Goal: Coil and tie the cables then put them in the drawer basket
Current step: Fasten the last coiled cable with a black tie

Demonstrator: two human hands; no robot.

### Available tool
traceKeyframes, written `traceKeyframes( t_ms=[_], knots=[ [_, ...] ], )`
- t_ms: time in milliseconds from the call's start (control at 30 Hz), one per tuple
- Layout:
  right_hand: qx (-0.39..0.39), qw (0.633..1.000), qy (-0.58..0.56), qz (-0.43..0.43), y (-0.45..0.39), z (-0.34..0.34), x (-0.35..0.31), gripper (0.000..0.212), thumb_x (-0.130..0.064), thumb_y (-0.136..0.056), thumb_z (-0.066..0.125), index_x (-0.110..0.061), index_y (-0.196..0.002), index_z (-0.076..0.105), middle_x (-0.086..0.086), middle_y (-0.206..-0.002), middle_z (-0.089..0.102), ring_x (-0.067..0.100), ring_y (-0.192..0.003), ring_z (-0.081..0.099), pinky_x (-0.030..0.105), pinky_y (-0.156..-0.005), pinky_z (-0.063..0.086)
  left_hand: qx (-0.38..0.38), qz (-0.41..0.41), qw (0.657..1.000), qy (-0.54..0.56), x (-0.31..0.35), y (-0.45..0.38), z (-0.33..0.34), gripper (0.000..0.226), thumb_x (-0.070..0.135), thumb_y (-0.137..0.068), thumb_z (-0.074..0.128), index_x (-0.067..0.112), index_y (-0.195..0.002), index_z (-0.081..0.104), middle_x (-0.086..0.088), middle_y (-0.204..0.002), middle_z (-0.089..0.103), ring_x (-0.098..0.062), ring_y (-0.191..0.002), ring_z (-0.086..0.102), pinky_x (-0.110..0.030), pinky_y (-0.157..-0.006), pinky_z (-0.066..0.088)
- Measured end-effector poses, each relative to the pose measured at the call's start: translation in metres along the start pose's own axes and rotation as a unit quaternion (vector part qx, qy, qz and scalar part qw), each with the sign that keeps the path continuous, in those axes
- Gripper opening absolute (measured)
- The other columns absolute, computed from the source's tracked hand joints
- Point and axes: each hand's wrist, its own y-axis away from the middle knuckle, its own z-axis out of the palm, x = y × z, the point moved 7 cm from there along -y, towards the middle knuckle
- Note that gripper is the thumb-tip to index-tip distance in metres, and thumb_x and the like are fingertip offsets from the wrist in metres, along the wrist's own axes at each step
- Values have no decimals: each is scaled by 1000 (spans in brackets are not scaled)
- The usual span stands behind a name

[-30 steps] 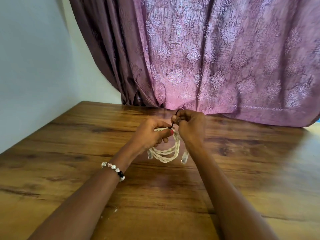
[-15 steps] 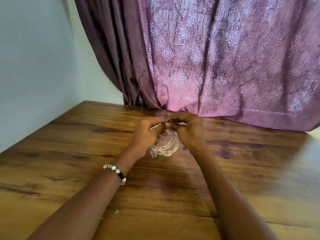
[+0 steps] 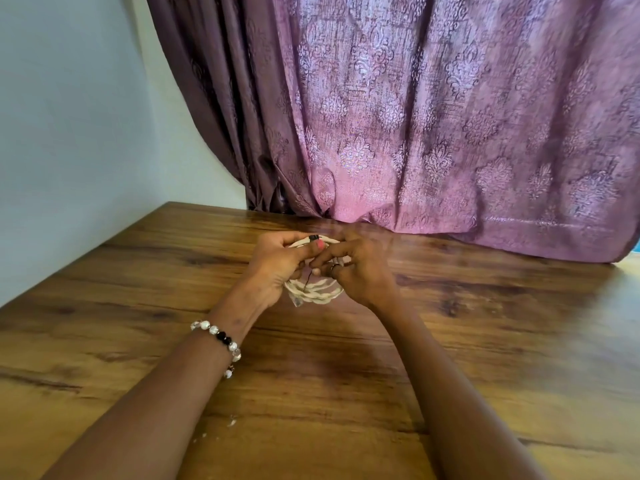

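Observation:
A cream braided cable is coiled into a small bundle held just above the wooden table. My left hand grips the left side of the coil, thumb on top. My right hand pinches a thin dark tie that hangs across the coil's middle. Both hands meet over the coil and hide its upper half. One clear plug end pokes out below the coil. No drawer basket is in view.
A purple patterned curtain hangs behind the table's far edge. A pale wall runs along the table's left side. Small white crumbs lie on the wood near my left forearm.
My right hand dropped from above the coil to its middle, bringing the dark tie down across the loops. The coil now sits more gathered between both hands.

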Motion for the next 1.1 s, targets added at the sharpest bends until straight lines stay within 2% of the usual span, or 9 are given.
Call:
traceKeyframes(
  t_ms=[67,200,267,333,400,500,833,1000,1100],
  knots=[
    [-22,986,-153,62,4,-2,4,14,-2,-71,78,-10,-83,77,5,-85,72,16,-79,63,29,-71,53,1,32,999,-41,6,0,-2,13,5,-76,76,17,-76,72,-5,-74,72,-20,-64,65,-34,-64,56],
    [21,872,-440,213,9,-3,33,19,4,-94,46,-9,-91,60,15,-85,67,30,-77,65,41,-68,55,-4,118,986,-114,16,-2,-7,18,6,-73,78,20,-84,72,-9,-84,74,-28,-80,71,-44,-80,57],
    [9,831,-480,281,13,5,45,17,-9,-100,42,-7,-92,57,20,-86,66,31,-75,65,41,-66,57,-23,161,975,-149,18,1,-2,19,6,-75,76,20,-87,72,-5,-81,74,-17,-71,70,-37,-73,56],
    [-37,820,-474,318,17,14,47,24,-10,-100,41,-1,-91,61,19,-80,69,27,-69,67,37,-63,58,-26,206,960,-190,23,8,6,23,1,-77,73,22,-89,71,5,-78,71,-3,-64,64,-26,-68,52],
    [-78,801,-492,333,21,21,45,28,5,-96,33,4,-94,62,14,-70,70,20,-61,68,33,-61,59,-17,259,941,-217,31,15,9,26,-1,-77,71,20,-93,72,6,-85,72,-3,-76,66,-21,-76,52],
    [-107,762,-548,328,22,25,43,29,11,-95,32,10,-103,60,16,-74,71,19,-66,70,34,-67,60,-15,330,908,-257,38,19,12,26,-3,-76,66,14,-95,74,2,-94,73,-8,-88,68,-20,-83,50],
    [-102,740,-574,336,25,26,44,20,5,-94,42,5,-96,62,15,-73,72,17,-64,71,29,-57,57,3,429,851,-302,45,30,20,27,-7,-74,68,6,-97,74,-1,-94,73,-7,-88,67,-19,-82,51],
    [-82,729,-590,337,25,27,48,20,6,-93,44,9,-98,63,21,-79,69,19,-63,70,29,-57,57,0,438,851,-289,46,30,19,25,-3,-75,69,7,-98,74,-1,-96,73,-9,-90,67,-27,-82,54],
    [-79,726,-596,332,25,27,44,19,7,-89,45,8,-90,64,16,-67,69,16,-55,67,28,-54,57,-19,429,865,-259,46,30,19,22,2,-76,71,9,-97,74,-1,-95,70,-12,-89,66,-31,-81,54]
  ],
)
